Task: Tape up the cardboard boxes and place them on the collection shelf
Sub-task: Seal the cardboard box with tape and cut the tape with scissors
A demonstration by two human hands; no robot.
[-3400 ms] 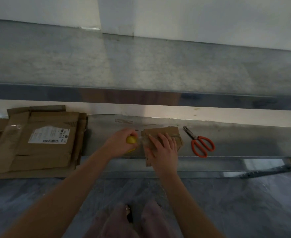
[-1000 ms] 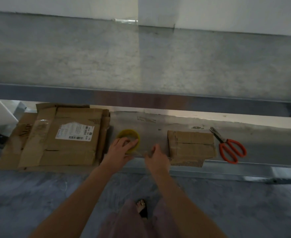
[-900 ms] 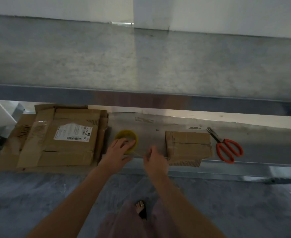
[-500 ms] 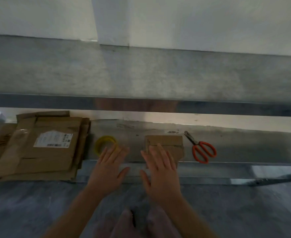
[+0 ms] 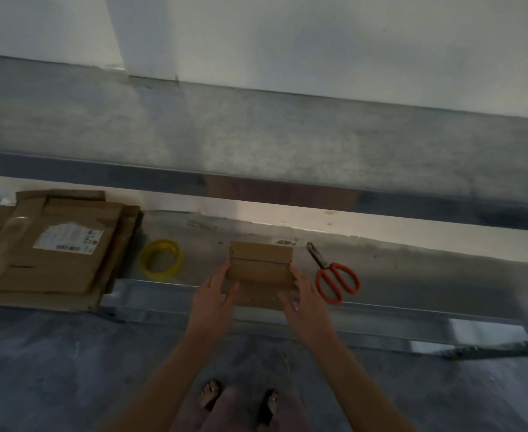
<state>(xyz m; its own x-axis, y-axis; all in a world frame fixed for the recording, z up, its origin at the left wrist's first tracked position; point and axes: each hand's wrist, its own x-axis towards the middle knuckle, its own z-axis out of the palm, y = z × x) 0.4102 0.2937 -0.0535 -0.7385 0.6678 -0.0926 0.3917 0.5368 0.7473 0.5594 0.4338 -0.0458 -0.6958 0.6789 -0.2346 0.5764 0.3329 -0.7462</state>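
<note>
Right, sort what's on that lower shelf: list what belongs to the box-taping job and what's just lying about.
Job in hand:
small cardboard box, held between left hand and right hand
yellow tape roll
red scissors

Lying about:
flattened cardboard stack, with shipping label

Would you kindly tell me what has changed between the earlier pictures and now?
The left hand let go of the yellow tape roll, the right hand released the tape end; both moved right and now grip the small cardboard box by its sides. The roll, scissors and flattened cardboard stayed put.
</note>
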